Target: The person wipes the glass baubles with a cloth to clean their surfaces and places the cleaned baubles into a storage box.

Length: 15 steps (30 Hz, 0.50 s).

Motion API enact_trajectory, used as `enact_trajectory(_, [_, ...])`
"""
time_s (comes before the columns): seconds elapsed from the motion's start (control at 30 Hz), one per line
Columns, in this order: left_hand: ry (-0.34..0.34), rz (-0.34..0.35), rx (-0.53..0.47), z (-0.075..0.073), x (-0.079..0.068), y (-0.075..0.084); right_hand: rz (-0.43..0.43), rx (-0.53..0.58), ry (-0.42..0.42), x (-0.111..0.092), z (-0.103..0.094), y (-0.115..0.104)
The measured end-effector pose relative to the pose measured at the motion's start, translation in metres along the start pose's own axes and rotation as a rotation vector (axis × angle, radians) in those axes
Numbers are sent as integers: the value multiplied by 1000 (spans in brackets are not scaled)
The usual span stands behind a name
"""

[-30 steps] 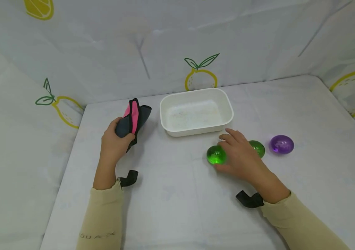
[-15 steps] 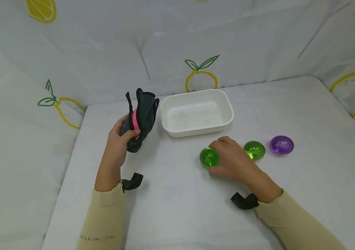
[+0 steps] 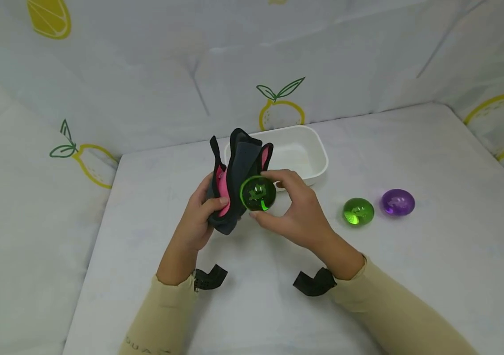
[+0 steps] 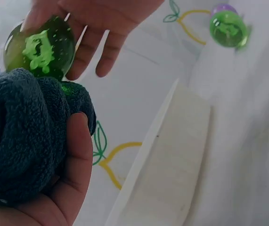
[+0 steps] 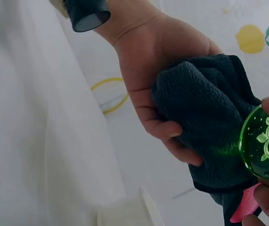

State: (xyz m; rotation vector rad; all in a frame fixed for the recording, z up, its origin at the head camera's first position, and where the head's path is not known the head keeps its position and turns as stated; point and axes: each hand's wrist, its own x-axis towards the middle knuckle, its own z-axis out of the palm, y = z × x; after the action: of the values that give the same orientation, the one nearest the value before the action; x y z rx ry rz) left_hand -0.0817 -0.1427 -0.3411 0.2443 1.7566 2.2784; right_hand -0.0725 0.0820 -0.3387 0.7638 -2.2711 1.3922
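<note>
- Evidently, a green ball point(image 3: 258, 193) is presented to a dark, pink-lined cloth point(image 3: 244, 158) above the white table point(image 3: 451, 236); both are raised off the surface, presumably so that each can be turned without obstruction.
- The cloth is bunched and carried by the left hand point(image 3: 193, 223); its folds are gathered into the palm, apparently so that a padded face is offered to the ball.
- The ball is supported at its rim only; its broad face is thereby exposed, and a light green figure can be seen through it.
- The ball is located directly beside the cloth, overlapping it in the head view; a green glow is cast on the pile in the right wrist view; whether firm contact is made cannot be told.
- The left fingers are curled under the cloth, with the thumb laid over its front near the pink lining; a moderate grip is judged from the loose folds.
- The right hand point(image 3: 301, 213) is spread only to the width of the ball; the ball is pinched between thumb and forefinger, and other fingers are seen extended behind it in the left wrist view.
- A white tray point(image 3: 300, 153) is placed beyond the hands and is partly hidden by the cloth; a second green ball point(image 3: 358, 211) and a purple ball point(image 3: 398, 202) are set close together to the right, apart from the tray, where access by the right hand is judged easy.
</note>
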Motion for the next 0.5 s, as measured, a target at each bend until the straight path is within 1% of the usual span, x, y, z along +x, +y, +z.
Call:
enact_trajectory(0.1, [-20,33,-41,4,-1,-3,6,-1,24,6,4,-3])
enact_trajectory(0.27, [-121,127,-137,3,0,-7,38,-29,40,8,8,1])
enact_trajectory(0.33, [-152,148,-178,2,1,-8,55,-26,41,8,8,4])
enact_trajectory(0.4, [-141,146,-204,2,1,-8,67,-14,44,8,9,7])
enact_trajectory(0.43, [-126,139,-197,1,0,-8,73,-2,46,8,10,8])
enact_trajectory(0.5, [-101,115,-132,1,0,-9,90,34,47,9,10,9])
